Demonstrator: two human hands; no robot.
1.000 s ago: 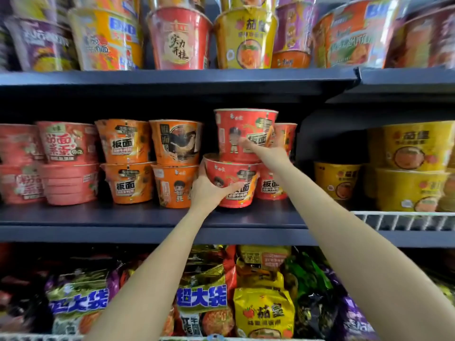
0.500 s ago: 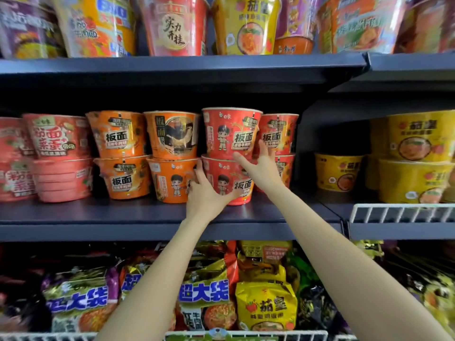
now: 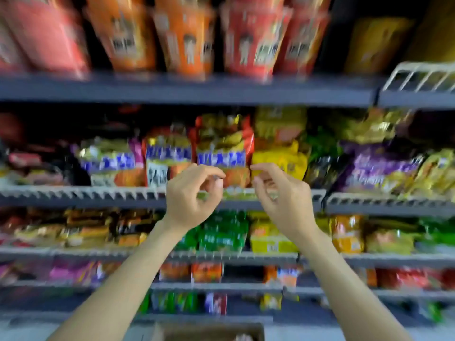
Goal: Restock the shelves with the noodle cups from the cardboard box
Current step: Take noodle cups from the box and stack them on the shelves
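Note:
The frame is motion-blurred. Stacked red noodle cups (image 3: 248, 43) and orange noodle cups (image 3: 187, 40) stand on the dark shelf (image 3: 187, 91) at the top of the view. My left hand (image 3: 192, 195) and my right hand (image 3: 283, 200) hang in mid-air below that shelf, in front of the packet shelves. Both hold nothing, and their fingers are loosely curled. The top edge of the cardboard box (image 3: 209, 332) shows at the bottom centre, with something pale just visible inside it.
Pink cups (image 3: 46, 38) stand at the top left and yellow cups (image 3: 376, 43) at the top right beside a white wire divider (image 3: 423, 77). Below are several wire-fronted shelves (image 3: 81, 193) packed with bagged noodle packets (image 3: 221, 148).
Both hands have let go of the red cups and dropped below the cup shelf. The view has swung down, bringing the lower packet shelves and the box into sight.

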